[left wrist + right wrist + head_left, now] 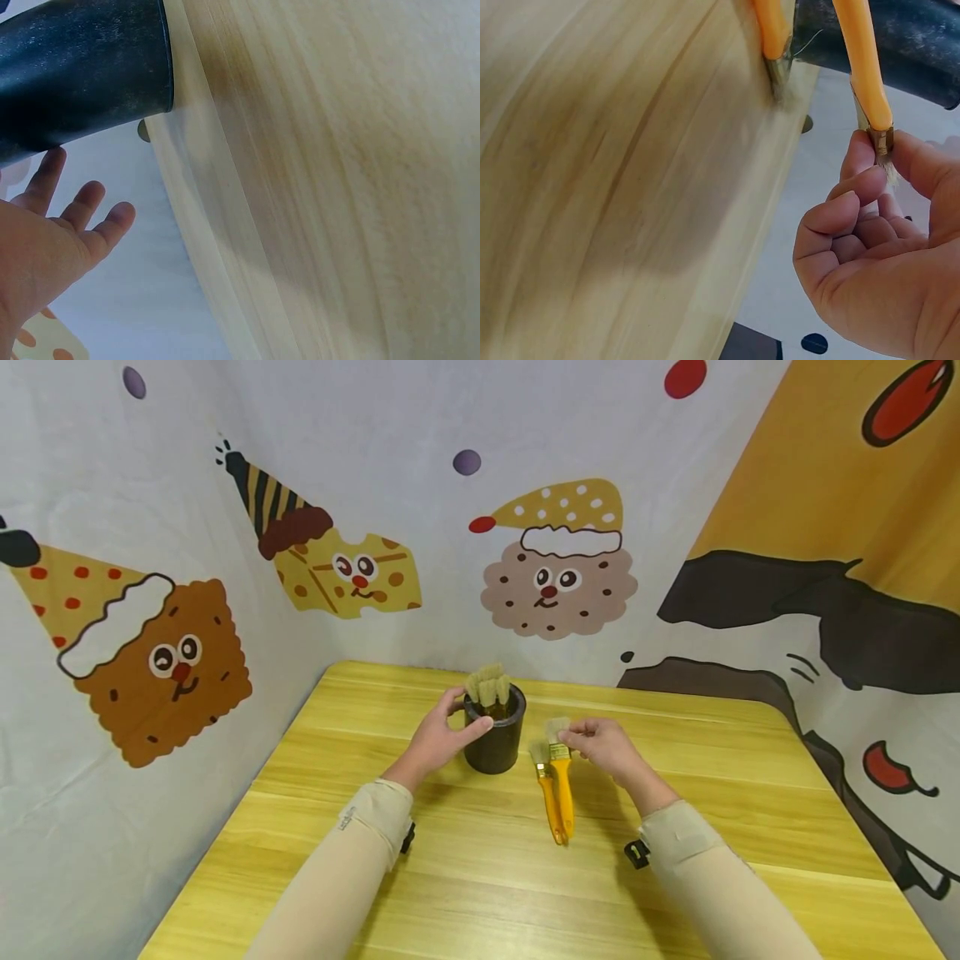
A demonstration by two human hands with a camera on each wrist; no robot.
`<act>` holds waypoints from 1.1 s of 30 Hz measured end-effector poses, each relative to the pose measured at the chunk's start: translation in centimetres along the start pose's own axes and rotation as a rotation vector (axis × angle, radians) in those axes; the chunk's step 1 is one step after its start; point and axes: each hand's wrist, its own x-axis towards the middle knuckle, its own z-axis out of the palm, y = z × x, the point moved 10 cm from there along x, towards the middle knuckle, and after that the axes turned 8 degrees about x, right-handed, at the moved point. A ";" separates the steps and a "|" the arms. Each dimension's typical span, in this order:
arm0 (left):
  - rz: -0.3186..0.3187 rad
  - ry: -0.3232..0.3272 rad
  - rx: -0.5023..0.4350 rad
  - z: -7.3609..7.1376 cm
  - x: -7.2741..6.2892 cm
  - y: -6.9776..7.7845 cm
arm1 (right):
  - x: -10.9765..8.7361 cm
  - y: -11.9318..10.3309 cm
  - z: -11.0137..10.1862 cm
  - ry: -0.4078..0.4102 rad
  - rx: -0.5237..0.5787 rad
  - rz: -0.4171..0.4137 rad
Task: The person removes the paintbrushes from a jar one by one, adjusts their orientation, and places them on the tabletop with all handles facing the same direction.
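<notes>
A black cup (493,750) stands upright toward the back of the table, with several pale-bristled brushes (489,692) in it, bristles up. My left hand (444,735) holds the cup at its left, thumb across the front near the rim and fingers at the far side; in the left wrist view one fingertip touches the dark wall. Right of the cup, my right hand (603,745) pinches a wide paintbrush (561,781) with an orange handle at its metal band and bristles. The right wrist view shows this brush raised off the tabletop. A narrower orange-handled paintbrush (548,793) lies beside it.
The wood-grain table (480,877) ends at a white cloth wall (420,647) with cartoon prints, close behind the cup. Similar cloth rises along the left and right sides. Black wrist devices (637,854) sit beneath both sleeves.
</notes>
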 end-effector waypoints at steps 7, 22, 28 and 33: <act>0.002 0.001 -0.004 0.0 0.0 0.0 | 0.6 0.8 -0.3 0.015 -0.073 -0.016; -0.005 -0.008 -0.013 0.2 0.1 -0.3 | 1.5 3.2 0.0 0.009 -0.178 0.001; -0.011 -0.002 -0.008 0.2 0.0 -0.3 | 1.8 3.4 0.2 0.014 -0.193 -0.013; -0.010 0.002 -0.004 0.1 0.0 -0.1 | 1.9 3.7 0.2 0.011 -0.211 0.003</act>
